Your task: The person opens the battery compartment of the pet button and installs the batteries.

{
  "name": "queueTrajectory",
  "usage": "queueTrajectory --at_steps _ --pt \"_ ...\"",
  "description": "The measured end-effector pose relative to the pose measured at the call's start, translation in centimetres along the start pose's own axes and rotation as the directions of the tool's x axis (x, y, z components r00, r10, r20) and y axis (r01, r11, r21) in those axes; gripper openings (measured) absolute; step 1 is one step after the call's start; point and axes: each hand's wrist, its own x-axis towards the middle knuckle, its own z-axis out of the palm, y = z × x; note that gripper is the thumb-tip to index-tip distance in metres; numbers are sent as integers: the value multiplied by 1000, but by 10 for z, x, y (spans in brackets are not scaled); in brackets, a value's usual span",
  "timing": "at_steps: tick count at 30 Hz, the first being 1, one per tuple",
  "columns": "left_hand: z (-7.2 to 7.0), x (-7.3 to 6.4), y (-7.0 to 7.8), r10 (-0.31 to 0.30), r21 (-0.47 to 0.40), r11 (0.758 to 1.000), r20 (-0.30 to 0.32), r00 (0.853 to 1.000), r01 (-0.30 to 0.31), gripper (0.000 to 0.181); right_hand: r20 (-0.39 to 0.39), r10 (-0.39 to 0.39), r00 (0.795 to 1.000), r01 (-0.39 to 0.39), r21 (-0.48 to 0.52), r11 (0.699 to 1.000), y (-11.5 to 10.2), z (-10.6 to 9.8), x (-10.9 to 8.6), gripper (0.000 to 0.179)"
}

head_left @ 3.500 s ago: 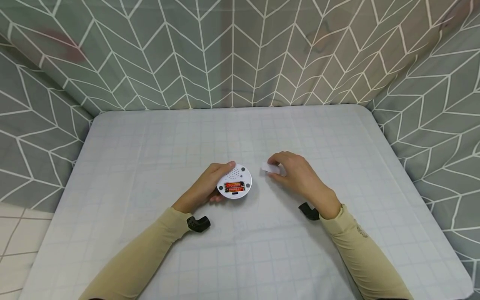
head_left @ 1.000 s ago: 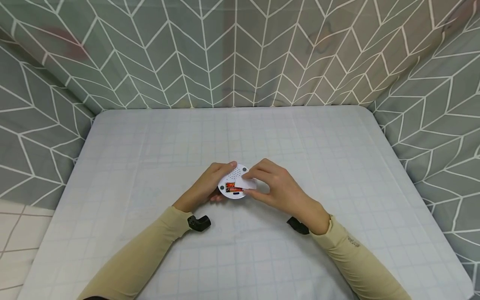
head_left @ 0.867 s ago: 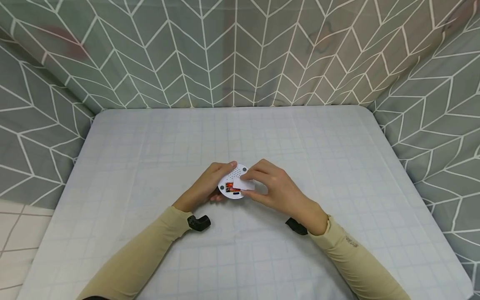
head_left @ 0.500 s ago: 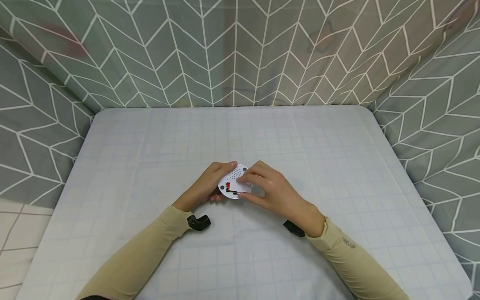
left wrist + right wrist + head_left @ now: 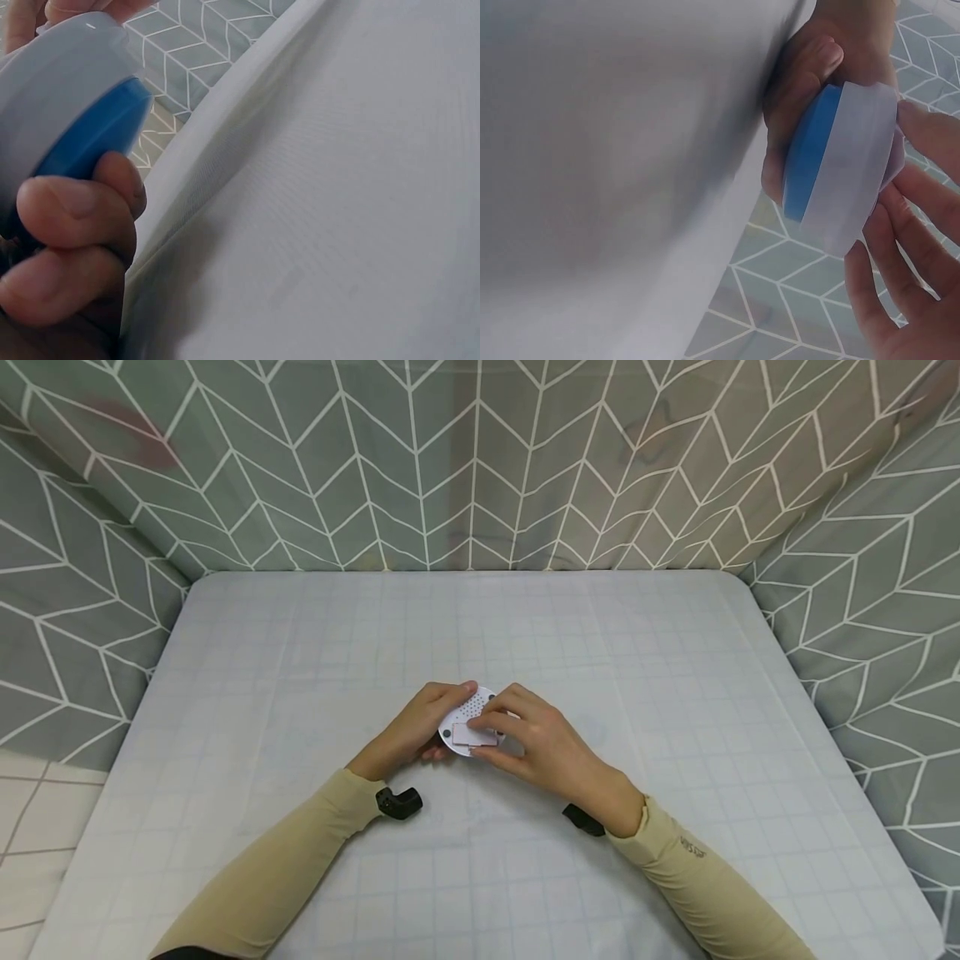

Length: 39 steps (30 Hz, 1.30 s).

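My left hand [image 5: 408, 727] grips a round white battery-powered device [image 5: 474, 702], its back turned up with small speaker holes and dark feet. In the right wrist view the device [image 5: 851, 157] shows a white body and a blue front [image 5: 810, 150] resting against the left fingers. Over the battery bay lies a white battery cover [image 5: 467, 735], slightly proud at its edges; the batteries are hidden beneath it. My right hand [image 5: 551, 743] pinches this cover between thumb and fingertips. The left wrist view shows curled left fingers [image 5: 75, 210] under the blue part.
A white cloth with a faint grid covers the table [image 5: 337, 635]. Grey curtains [image 5: 450, 468] with white zigzag lines stand behind and on both sides. Pale floor tiles [image 5: 37, 810] show at the left. A black wrist camera [image 5: 399, 803] sits at the left cuff.
The right hand has brought the battery cover leftward from beside the device and slid it over the bay, hiding the red batteries. The left hand has kept its hold, nearly still.
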Motion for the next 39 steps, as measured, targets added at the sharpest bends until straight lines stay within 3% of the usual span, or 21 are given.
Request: queueTrajectory --at_steps 8,19,29,39 --pt "0 0 0 -5 10 1000 -10 1000 5 60 -2 11 1000 -11 -9 1000 -1 2 1 27" --pt "-2 0 0 2 -16 1000 2 1000 -2 61 -40 123 992 -119 93 988 -1 8 1 25" --pt "-2 1 -1 12 -27 1000 21 1000 -12 60 -122 178 976 -165 112 980 0 10 0 36" --pt "-1 0 2 1 -20 1000 9 1000 -1 57 -123 283 951 -270 118 956 2 10 -1 71"
